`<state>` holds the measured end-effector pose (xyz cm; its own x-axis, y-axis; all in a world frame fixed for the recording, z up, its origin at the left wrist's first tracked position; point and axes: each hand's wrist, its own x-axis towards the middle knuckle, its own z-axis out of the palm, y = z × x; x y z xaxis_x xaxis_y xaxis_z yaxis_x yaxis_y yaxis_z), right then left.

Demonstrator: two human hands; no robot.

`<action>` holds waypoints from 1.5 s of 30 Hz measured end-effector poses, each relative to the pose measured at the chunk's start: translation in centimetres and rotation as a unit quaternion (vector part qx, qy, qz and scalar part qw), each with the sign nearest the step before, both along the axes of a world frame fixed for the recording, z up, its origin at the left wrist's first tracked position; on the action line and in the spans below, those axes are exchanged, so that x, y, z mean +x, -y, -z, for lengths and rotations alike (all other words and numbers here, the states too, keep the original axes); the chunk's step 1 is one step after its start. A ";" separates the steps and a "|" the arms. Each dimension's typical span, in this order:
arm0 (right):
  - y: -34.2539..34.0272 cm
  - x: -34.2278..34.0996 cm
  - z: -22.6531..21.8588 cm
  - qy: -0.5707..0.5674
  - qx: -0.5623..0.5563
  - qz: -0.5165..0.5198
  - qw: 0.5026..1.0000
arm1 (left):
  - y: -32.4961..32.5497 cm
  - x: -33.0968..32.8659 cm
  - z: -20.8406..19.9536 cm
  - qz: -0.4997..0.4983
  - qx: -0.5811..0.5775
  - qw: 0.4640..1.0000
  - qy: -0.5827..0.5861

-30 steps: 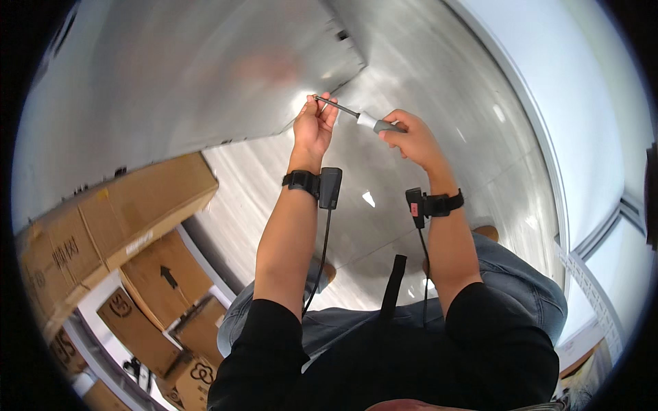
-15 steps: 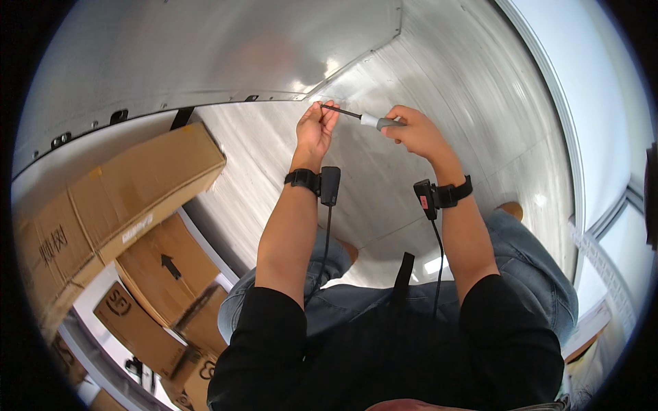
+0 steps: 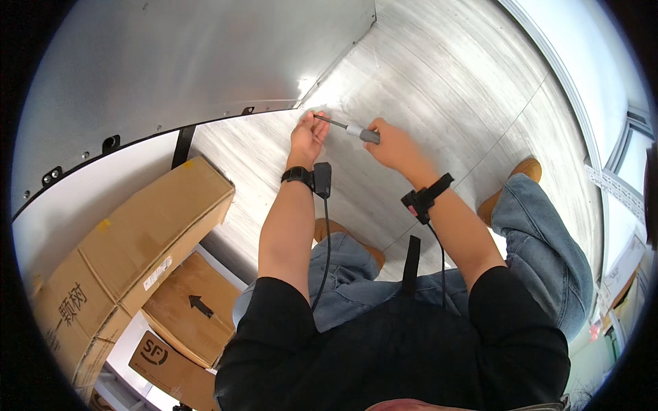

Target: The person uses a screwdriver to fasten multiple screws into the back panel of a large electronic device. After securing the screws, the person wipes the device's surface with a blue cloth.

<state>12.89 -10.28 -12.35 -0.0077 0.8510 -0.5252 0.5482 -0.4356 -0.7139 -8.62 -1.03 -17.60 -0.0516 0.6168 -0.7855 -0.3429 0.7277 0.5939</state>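
L hand [image 3: 308, 137] pinching tip of screwdriver [image 3: 349, 128] shaft | R hand [image 3: 392, 145] closed round its grey handle | tool held level betw. both hands, above metal floor [image 3: 439, 89] | cardboard boxes [image 3: 137, 240] stacked at person's left | black wrist straps on both arms

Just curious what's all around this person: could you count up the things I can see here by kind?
Screwdriver, held by the left hand and right hand: 1
Cardboard boxes: 3
Wrist bands with a small device: 2
Tan shoes: 2
Total: 8
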 end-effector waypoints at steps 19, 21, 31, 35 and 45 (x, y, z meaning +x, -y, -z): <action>0.4 -6.6 4.4 -0.212 -0.094 0.155 0.960 | -3.2 0.0 -0.9 -0.129 0.030 0.989 0.065; 0.3 -6.7 5.0 -0.216 -0.093 0.150 0.960 | -3.5 0.5 -1.6 -0.126 0.028 0.990 0.058; -0.7 -6.9 3.0 -0.224 -0.085 0.142 0.960 | -4.4 -0.2 -1.4 -0.127 0.032 0.991 0.035; -0.8 -7.0 3.0 -0.223 -0.077 0.166 0.957 | -4.7 -0.1 -1.4 -0.121 0.021 0.992 0.032; -0.6 -6.8 3.1 -0.221 -0.085 0.217 0.947 | -4.8 -0.6 -1.1 -0.096 0.013 0.995 0.023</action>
